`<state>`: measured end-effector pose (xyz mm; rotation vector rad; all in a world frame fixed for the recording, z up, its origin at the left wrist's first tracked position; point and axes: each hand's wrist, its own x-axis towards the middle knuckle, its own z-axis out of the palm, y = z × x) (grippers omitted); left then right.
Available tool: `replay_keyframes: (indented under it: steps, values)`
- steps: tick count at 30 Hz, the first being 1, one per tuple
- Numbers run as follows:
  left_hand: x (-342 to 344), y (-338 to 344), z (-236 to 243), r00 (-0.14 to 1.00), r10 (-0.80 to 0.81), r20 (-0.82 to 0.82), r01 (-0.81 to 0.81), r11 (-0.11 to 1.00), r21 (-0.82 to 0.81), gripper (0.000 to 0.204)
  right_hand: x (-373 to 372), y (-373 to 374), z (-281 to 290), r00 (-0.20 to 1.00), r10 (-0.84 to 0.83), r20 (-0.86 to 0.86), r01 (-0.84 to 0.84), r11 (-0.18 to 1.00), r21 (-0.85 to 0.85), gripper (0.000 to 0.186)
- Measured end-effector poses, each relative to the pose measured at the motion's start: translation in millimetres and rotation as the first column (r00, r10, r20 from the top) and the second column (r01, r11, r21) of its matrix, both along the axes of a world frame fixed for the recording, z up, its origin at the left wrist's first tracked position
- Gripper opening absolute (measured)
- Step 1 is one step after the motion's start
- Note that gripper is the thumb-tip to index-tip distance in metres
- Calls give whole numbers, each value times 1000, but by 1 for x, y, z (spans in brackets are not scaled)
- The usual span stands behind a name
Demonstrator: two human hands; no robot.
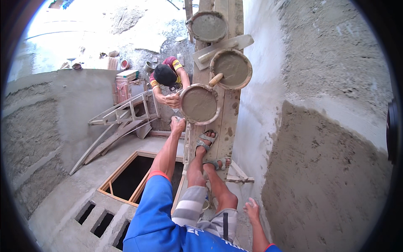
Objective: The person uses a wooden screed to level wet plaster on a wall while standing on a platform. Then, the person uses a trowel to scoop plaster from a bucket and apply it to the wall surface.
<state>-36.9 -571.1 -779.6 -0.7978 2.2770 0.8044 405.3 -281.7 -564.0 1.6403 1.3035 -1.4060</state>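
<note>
A round basin [199,104] full of wet grey mortar sits at the left edge of the plank scaffold, in front of my feet. My left hand [178,124] reaches forward, its fingers closed at the basin's near left rim. Across from it, a co-worker's hand [172,100] grips the same basin's left side. Low at the right, beside the wall, my right hand [252,209] holds nothing, with its fingers loosely apart. Behind the first basin stands a second mortar basin [231,69], with a wooden tool handle [215,80] over its rim.
A third mortar basin [207,27] and a long float [223,51] lie farther along the planks [226,119]. Below on the left is a wood-framed opening [126,176]. Fresh mortar [323,185] covers part of the right wall. A wooden bracket [240,174] juts out near my feet.
</note>
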Motion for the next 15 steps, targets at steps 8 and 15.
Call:
replay_keyframes:
  steps: [8,15]
  values:
    - [-91,-1,-83,679,-615,-401,314,737,-598,70,-160,-22,-192,859,384,-339,-376,922,91,52]
    - [-142,21,-83,670,-715,-201,742,656,141,71,-335,-41,-336,817,388,-427,-282,914,290,65]
